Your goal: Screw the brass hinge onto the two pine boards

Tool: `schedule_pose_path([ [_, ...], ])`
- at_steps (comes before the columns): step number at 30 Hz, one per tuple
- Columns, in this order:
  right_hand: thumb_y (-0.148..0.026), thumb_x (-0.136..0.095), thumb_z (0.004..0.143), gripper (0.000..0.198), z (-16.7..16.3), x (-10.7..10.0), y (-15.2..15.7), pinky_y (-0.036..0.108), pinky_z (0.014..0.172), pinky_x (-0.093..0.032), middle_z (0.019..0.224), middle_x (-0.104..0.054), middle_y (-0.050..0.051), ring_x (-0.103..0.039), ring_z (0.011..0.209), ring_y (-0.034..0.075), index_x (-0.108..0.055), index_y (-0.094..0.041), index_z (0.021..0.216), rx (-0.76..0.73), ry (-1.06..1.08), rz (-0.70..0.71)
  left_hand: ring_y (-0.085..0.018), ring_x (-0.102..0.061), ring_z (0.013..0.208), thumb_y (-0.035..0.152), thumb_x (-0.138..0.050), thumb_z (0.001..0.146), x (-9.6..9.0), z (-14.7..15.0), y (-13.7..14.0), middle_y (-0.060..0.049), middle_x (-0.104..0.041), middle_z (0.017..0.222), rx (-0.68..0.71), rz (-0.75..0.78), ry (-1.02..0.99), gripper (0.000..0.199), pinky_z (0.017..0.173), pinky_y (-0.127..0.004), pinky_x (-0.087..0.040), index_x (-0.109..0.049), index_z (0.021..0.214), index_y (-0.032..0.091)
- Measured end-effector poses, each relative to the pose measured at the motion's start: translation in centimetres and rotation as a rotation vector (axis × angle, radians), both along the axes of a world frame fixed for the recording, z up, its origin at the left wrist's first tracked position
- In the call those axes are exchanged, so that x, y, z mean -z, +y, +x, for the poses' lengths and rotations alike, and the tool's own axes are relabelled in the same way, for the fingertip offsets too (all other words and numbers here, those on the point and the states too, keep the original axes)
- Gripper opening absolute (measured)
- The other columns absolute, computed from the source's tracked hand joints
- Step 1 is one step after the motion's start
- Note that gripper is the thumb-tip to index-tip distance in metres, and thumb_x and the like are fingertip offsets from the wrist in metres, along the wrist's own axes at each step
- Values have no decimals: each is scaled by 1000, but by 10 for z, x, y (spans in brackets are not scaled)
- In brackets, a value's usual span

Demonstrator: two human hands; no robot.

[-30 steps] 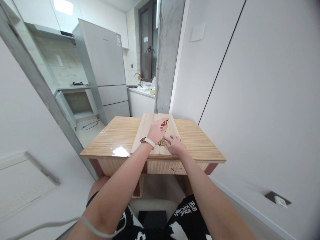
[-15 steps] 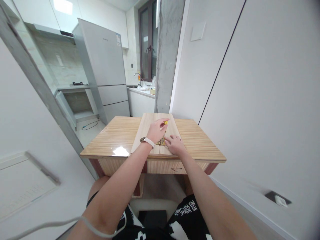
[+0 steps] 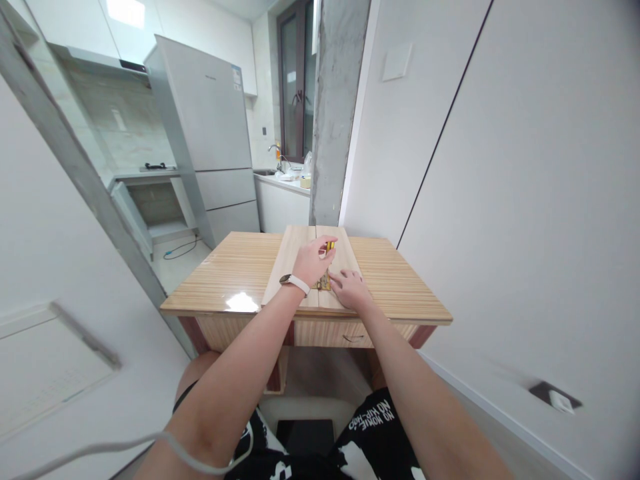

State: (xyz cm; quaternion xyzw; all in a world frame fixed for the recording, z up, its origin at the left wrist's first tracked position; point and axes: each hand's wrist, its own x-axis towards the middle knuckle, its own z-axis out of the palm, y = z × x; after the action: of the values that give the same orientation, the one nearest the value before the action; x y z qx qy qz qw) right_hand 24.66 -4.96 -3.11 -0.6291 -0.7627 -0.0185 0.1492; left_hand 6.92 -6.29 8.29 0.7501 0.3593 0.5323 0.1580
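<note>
Two pale wooden boards [image 3: 295, 248] lie side by side on the table, with a narrow seam between them. A brass-coloured hinge [image 3: 324, 283] sits across the seam near their front end, partly covered by my hands. My left hand [image 3: 313, 261], with a white-strapped watch [image 3: 295, 283] at the wrist, is closed around the yellow and black handle of a screwdriver [image 3: 330, 247] above the hinge; its tip is too small to make out. My right hand [image 3: 350, 289] lies on the right board, fingers stretched out, thumb side at the hinge's edge.
The boards lie on a striped wooden table [image 3: 225, 270] with a drawer [image 3: 330, 333] at its front. A concrete pillar [image 3: 333, 120] and white wall panels [image 3: 500, 187] stand behind and right. A fridge [image 3: 205, 120] is farther left. A pale cable [image 3: 150, 440] crosses the lower left.
My left hand's fingers have shifted slightly at the screwdriver, and its handle has tilted or turned a little. My right hand and the boards have stayed put.
</note>
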Motion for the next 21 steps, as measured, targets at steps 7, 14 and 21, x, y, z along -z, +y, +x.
schedule_pose_path([
  [7, -61, -29, 102, 52, 0, 0, 1, 47, 110, -27, 148, -49, 6, -39, 134, 29, -53, -44, 145, -5, -10, 4, -15, -70, 85, 19, -62, 92, -1, 1, 2, -2, -73, 99, 9, -16, -8, 19, 81, -30, -60, -66, 109, 25],
  [14, -60, -31, 102, 51, 0, 0, 0, 47, 111, -26, 149, -49, 6, -38, 135, 29, -52, -44, 146, 1, -15, 5, -14, -69, 95, 18, -57, 94, 5, 1, 5, -6, -69, 110, 60, 19, -55, 23, 82, -27, -60, -65, 115, 21],
  [21, -61, -31, 102, 52, -1, -4, -1, 47, 111, -27, 150, -48, 6, -37, 136, 29, -53, -44, 145, 7, -1, -15, -13, -68, 94, 14, -55, 93, 3, 2, 3, -8, -68, 114, 67, 32, -43, 27, 84, -27, -61, -70, 115, 20],
])
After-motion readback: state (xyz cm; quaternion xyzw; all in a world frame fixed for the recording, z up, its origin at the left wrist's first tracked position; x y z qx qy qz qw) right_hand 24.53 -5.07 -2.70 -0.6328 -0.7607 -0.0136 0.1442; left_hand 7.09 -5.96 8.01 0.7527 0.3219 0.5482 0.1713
